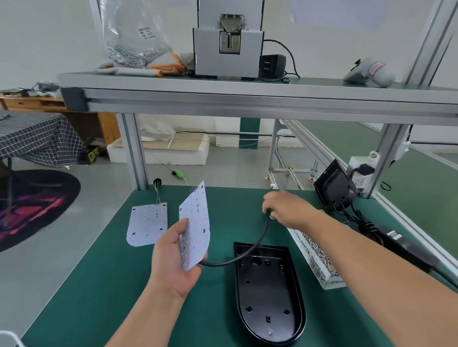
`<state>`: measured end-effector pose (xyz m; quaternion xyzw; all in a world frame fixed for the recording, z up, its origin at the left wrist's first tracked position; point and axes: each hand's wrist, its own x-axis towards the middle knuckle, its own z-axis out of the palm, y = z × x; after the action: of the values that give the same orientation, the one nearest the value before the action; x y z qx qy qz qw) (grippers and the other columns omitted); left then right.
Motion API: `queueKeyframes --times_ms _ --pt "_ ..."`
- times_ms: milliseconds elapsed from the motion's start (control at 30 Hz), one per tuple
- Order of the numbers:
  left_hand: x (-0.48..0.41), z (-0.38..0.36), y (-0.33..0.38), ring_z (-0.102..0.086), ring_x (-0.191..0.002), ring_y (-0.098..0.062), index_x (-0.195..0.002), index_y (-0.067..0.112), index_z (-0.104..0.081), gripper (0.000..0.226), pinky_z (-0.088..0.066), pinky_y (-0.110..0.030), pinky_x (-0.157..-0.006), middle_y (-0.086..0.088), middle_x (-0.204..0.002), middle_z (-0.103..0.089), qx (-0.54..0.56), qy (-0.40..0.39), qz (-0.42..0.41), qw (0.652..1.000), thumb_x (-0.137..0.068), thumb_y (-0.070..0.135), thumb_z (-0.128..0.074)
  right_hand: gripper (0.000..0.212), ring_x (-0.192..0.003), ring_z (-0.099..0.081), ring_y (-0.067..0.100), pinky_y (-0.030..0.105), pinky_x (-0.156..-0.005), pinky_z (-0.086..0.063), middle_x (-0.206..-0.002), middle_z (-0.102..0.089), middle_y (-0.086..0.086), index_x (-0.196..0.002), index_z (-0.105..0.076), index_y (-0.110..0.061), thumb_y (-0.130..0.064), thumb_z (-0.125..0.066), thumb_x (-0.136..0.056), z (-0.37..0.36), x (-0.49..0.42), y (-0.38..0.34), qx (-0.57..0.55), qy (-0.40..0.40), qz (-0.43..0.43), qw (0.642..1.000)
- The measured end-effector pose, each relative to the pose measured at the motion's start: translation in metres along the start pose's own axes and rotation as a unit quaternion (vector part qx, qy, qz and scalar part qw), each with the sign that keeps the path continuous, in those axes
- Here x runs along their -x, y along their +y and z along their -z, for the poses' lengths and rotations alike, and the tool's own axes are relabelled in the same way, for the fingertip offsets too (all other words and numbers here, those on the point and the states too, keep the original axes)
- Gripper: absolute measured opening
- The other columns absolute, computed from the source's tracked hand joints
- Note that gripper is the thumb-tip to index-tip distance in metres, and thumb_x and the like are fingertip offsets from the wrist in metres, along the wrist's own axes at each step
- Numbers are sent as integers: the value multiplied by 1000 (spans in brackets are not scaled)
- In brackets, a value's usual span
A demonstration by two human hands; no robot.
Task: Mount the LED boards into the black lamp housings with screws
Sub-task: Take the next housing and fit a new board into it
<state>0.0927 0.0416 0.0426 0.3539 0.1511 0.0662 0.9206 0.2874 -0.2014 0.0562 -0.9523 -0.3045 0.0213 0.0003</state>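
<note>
Closest on the bench (112,286), a black housing (269,301) lies flat, cavity up, rounded end toward the person. Its bosses and slots are bare, so no board sits in it yet. Just left of it, the left grip (176,263) pinches an LED board (195,224) near its lower end, thumb on the dotted face, holding it raised and tilted on edge. A black cable (220,265) comes out from behind that board, crosses the housing's far rim and rises to the right grip (286,208), whose fingertips are closed around it beyond the housing. Whether the cable passes through the housing wall I cannot tell.

The step looks like dressing the cable before seating the board. To do it well, draw the slack away so that no loop lies under the board. Then lower the board level, rounded end to rounded end, and check its holes over the bosses before any screw goes in. A trapped cable would rock the board. Hold the board by its edges, off the LEDs.

Farther left, a second board (147,225) lies flat, thin wires trailing away. Right of the housing is an open box (316,258) of small metal parts, likely screws. Beyond it another housing (332,183) leans by the post, and a feeder (228,42) sits on the shelf (252,87).
</note>
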Motion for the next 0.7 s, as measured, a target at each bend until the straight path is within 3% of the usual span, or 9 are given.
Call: queueKeyframes --times_ms 100,233,333,400,500,600,700 --pt "-2 1 -2 -55 -48 -13 -95 11 -66 13 -36 -18 -36 1 -68 -60 -10 0 2 1000 -102 16 -55 16 -104 -49 19 42 -83 -52 -95 -63 -2 -98 -68 -21 -11 -55 -100 10 0 -3 7 53 7 999" --pt "-3 3 -6 -58 -52 -14 -105 8 -69 17 -39 -20 -36 -3 -79 -67 -35 -18 19 999 -101 19 -57 16 -83 -54 23 36 -65 -41 -86 -52 -6 -97 -59 -29 -31 -50 -109 22 7 -22 -17 122 18 992" --pt "-2 3 -8 -69 -59 -16 -122 5 -73 30 -47 -22 -40 -6 -107 -78 -39 -48 38 997 -101 23 -59 21 -83 -60 23 37 -70 -48 -90 -58 -7 -106 -68 -25 -39 -52 -108 30 18 -44 -24 221 8 975" --pt "0 3 -9 -72 -66 -15 -132 8 -72 38 -51 -23 -44 -7 -129 -76 -40 -87 46 994 -103 26 -57 23 -78 -60 14 34 -70 -44 -80 -63 -10 -97 -70 -22 -42 -62 -104 35 27 -61 -118 268 -3 956" --pt "3 0 -10 -76 -74 -17 -134 11 -73 41 -57 -26 -53 -9 -133 -74 -43 -111 59 991 -102 30 -59 27 -61 -53 0 20 -57 -35 -58 -57 -17 -76 -65 -25 -41 -73 -96 42 42 -87 -285 256 -10 924" --pt "6 -3 -10 -77 -90 -19 -138 11 -71 47 -62 -29 -66 -10 -135 -73 -50 -137 64 987 -98 34 -62 35 -48 -42 4 18 -48 -32 -53 -54 -14 -67 -61 -25 -39 -74 -95 48 55 -107 -423 212 -20 881" --pt "8 -5 -9 -75 -88 -21 -138 11 -70 49 -61 -32 -67 -12 -136 -71 -70 -158 63 983 -96 36 -62 35 -44 -35 10 21 -43 -27 -54 -50 -5 -64 -60 -24 -27 -71 -97 55 63 -113 -551 161 -40 818"
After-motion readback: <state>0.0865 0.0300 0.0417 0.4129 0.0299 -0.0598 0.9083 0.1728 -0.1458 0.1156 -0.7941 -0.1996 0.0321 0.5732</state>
